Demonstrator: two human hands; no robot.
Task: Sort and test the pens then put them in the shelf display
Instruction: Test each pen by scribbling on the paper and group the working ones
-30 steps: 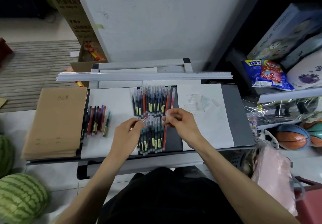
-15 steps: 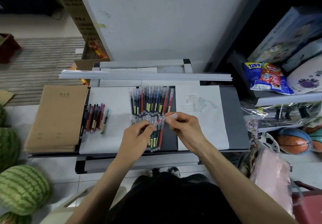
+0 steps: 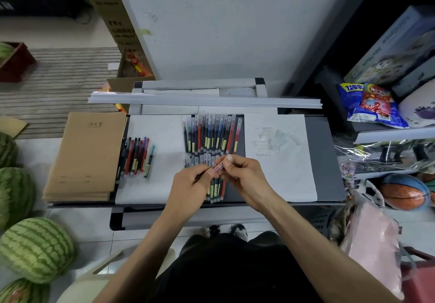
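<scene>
Both hands meet over the middle of the grey table [image 3: 329, 161]. My left hand [image 3: 190, 185] grips the body of a red pen [image 3: 218, 168], and my right hand [image 3: 244, 173] pinches its clear cap end. Under the hands lies a near row of pens [image 3: 215, 191], partly hidden. A far row of pens [image 3: 213, 135] in red, blue and dark colours lies beyond it. A smaller group of pens [image 3: 136, 156] lies on the white sheet [image 3: 160, 135] to the left.
A stack of brown notebooks [image 3: 87, 156] sits at the table's left end. The white paper [image 3: 280, 161] on the right bears faint scribbles. Long white strips [image 3: 204, 101] run along the far edge. Watermelons [image 3: 35, 248] lie on the floor at left, balls [image 3: 404, 193] and packaged goods at right.
The cap and the pen body, held slightly apart half a second ago, have come together. Both hands have closed in toward each other over the near row.
</scene>
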